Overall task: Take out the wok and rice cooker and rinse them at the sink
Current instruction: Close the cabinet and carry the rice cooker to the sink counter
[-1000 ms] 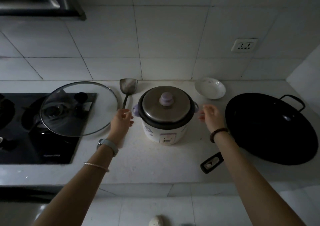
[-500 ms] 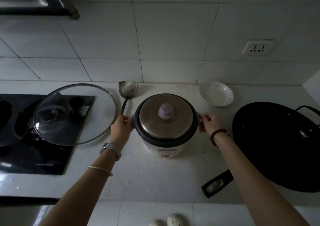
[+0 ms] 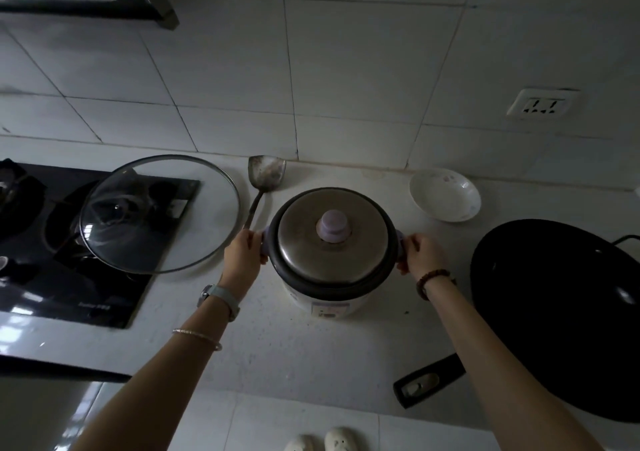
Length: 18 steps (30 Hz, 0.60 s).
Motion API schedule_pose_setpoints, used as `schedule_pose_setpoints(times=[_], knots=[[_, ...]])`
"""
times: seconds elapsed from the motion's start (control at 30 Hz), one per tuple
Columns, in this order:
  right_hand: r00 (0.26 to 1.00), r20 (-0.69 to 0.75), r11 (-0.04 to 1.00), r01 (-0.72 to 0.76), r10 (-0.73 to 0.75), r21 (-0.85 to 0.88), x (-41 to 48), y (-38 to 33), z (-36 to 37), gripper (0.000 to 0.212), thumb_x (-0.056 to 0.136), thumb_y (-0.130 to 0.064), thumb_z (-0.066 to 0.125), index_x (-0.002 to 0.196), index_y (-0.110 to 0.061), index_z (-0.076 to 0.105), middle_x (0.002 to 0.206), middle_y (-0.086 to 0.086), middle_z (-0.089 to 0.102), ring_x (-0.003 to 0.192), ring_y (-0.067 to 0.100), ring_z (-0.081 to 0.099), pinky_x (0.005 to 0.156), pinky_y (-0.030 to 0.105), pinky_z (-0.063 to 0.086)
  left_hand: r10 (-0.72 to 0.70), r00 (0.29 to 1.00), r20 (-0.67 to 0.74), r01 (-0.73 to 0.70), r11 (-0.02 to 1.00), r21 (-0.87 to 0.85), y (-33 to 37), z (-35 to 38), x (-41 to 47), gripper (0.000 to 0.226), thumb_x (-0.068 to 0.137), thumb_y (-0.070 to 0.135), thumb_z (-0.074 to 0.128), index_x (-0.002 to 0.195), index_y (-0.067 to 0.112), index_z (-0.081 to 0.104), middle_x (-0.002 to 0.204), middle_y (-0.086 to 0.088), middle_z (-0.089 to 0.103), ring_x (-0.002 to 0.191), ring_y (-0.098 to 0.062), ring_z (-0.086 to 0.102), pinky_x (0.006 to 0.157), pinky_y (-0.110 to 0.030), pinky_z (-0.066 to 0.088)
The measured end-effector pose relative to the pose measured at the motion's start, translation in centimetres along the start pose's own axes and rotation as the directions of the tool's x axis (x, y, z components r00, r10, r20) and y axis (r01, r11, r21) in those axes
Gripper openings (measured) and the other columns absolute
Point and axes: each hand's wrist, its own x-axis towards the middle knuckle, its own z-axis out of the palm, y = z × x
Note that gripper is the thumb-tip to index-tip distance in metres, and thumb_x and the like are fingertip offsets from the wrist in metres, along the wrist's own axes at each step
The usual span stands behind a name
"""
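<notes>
The left hand (image 3: 242, 256) is curled round the lilac side handle on the left of the rice cooker (image 3: 332, 263), and the right hand (image 3: 420, 255) grips the matching handle on its right. Both handles are mostly hidden under the fingers. The cooker stands upright in the middle of the pale desk (image 3: 277, 346) with its metal lid (image 3: 360, 253) seated on top.

Left of the cooker, a spatula (image 3: 265, 177) lies with its handle running down to the left hand's knuckles. Just beyond it a glass lid (image 3: 159, 213) rests half on the desk and half over the black stove (image 3: 69, 277), its rim close to the left wrist.

Right of the cooker, past the right wrist, sits the black wok (image 3: 561, 315). Its long handle (image 3: 429, 379) reaches toward the desk's front edge under the right forearm. Behind the cooker to the right, a white dish (image 3: 445, 194) sits near the tiled wall (image 3: 346, 87).

In front of the cooker, bare desk runs to the front edge between the two forearms. Behind it, a narrower strip of bare desk runs to the wall.
</notes>
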Motion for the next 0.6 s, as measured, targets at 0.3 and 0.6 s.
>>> schedule_pose_setpoints(times=[0.3, 0.6], knots=[[0.985, 0.082, 0.986, 0.157, -0.153, -0.047, -1.9, -4.2, 0.2, 0.03, 0.102, -0.022, 0.038, 0.087, -0.004, 0.056, 0.063, 0.006, 0.056, 0.05, 0.016, 0.052, 0.045, 0.022, 0.035, -0.001, 0.979, -0.205, 0.0, 1.0, -0.004, 0.0, -4.0, -3.8, 0.026, 0.103, 0.023, 0.038, 0.094, 0.006, 0.056, 0.076, -0.004, 0.055, 0.068, -0.017, 0.052, 0.058, -0.022, 0.041], [0.893, 0.286, 0.931, 0.365, -0.348, -0.006, -7.3, -9.8, 5.8, 0.034, 0.102, -0.023, 0.038, 0.083, -0.002, 0.055, 0.061, 0.008, 0.054, 0.05, 0.017, 0.049, 0.044, 0.024, 0.033, -0.061, 0.877, -0.477, -0.018, 0.987, -0.158, -3.6, -12.3, -11.2, 0.031, 0.102, 0.021, 0.042, 0.085, 0.0, 0.058, 0.067, -0.004, 0.056, 0.061, -0.016, 0.053, 0.06, -0.03, 0.047]])
